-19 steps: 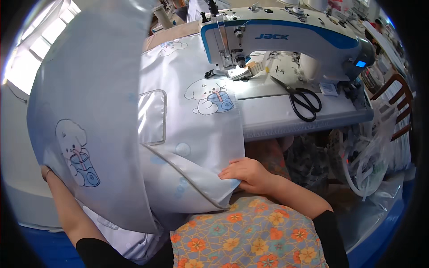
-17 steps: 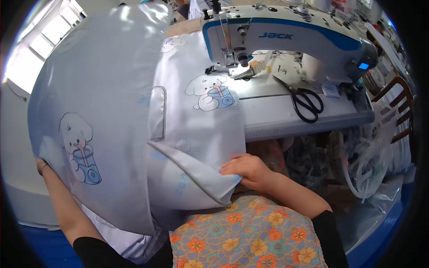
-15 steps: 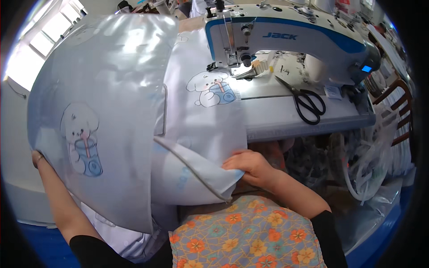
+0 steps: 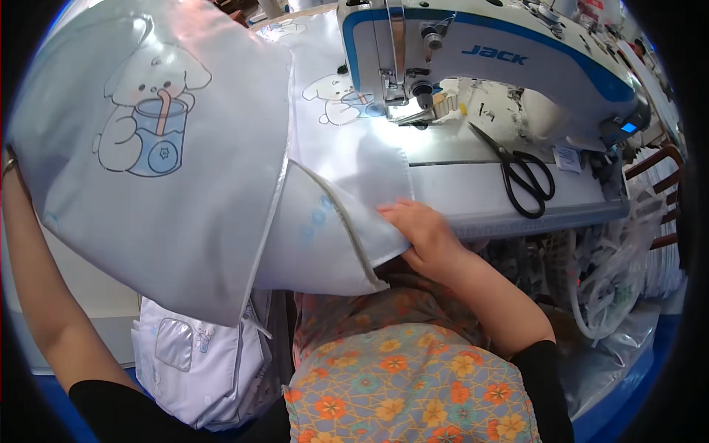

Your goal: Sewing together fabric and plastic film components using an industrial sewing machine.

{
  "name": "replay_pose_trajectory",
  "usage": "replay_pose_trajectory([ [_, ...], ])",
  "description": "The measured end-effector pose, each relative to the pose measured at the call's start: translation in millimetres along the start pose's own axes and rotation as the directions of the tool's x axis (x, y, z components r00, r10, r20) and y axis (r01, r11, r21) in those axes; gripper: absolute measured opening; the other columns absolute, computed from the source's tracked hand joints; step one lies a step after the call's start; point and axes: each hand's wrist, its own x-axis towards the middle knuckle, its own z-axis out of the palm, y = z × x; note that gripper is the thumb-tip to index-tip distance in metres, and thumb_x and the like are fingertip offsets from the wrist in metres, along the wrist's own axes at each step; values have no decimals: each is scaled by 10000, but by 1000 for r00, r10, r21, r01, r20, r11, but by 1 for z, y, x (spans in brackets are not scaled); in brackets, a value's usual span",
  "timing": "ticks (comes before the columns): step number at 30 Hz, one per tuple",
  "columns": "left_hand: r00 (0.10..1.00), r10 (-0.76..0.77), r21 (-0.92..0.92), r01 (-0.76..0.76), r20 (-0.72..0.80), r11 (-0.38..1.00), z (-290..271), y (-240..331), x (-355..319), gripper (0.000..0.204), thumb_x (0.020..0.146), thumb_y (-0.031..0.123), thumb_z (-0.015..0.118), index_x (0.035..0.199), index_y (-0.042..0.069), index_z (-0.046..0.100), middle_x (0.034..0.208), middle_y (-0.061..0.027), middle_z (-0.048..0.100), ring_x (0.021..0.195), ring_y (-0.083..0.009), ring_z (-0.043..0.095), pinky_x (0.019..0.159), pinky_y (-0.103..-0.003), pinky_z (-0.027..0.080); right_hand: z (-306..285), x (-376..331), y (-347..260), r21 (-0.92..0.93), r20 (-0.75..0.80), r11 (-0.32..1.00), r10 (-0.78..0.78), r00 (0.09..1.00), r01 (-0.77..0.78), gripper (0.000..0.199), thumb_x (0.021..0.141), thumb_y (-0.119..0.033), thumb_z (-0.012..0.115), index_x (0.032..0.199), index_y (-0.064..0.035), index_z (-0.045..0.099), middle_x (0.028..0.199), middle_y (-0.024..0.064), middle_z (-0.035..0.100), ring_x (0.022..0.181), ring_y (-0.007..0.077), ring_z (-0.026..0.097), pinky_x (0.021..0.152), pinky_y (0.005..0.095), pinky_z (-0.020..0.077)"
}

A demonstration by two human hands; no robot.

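A large, glossy white fabric panel (image 4: 214, 199) printed with a puppy and a blue cup rises at the left. At its far left edge is my left hand (image 4: 9, 161), closed on the edge with its fingers mostly hidden behind the fabric. Beneath it, another white printed fabric piece (image 4: 314, 144) lies on the sewing table, its upper part beside the needle area. My right hand (image 4: 422, 227) grips a folded edge of this piece by the table's front. A dark greenish seam edge (image 4: 343, 214) runs along the fold. The sewing machine (image 4: 576, 55) is white and blue.
Black-handled scissors (image 4: 526, 177) lie on the table to the right of the needle. A white backpack (image 4: 192, 369) with a similar puppy print sits below the raised panel. Clear plastic bags (image 4: 609, 273) hang or lie at the right, near a wooden chair (image 4: 668, 177).
My left hand has gone up and left, raising the large panel and uncovering more of the backpack. The right hand has shifted slightly up with the fold. My view has moved closer to the machine.
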Motion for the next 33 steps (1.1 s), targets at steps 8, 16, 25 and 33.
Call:
replay_pose_trajectory([
  [8,982,184,-9,-184,-34,983,25,42,-21,542,942,341,429,1212,-94,606,1281,-223,631,1156,-327,603,1003,-406,436,-16,47,34,63,58,998,4,998,-8,393,851,-11,555,1240,6,611,1224,209,643,1184,414,577,1069,440,440],
  [16,927,366,-26,-369,-82,929,39,80,-32,491,950,313,461,1202,-81,612,1269,-210,639,1126,-306,613,976,-388,450,-37,86,43,53,192,984,157,969,-170,427,885,-24,544,1310,-20,578,1273,208,631,1213,359,591,1013,411,488],
  [25,815,561,-42,-571,-144,820,44,122,-43,434,960,281,496,1190,-66,619,1255,-194,648,1093,-282,625,946,-369,466,-18,92,29,-139,-144,964,-246,959,227,558,840,4,621,1387,-73,539,1219,136,679,1140,290,651,971,347,527],
  [33,683,701,-45,-722,-203,691,53,154,-56,385,968,253,528,1180,-53,625,1243,-181,657,1063,-262,636,919,-352,481,-50,52,43,229,267,970,-139,953,78,333,884,-131,604,1201,-80,691,1212,75,701,1235,267,598,1189,476,291],
])
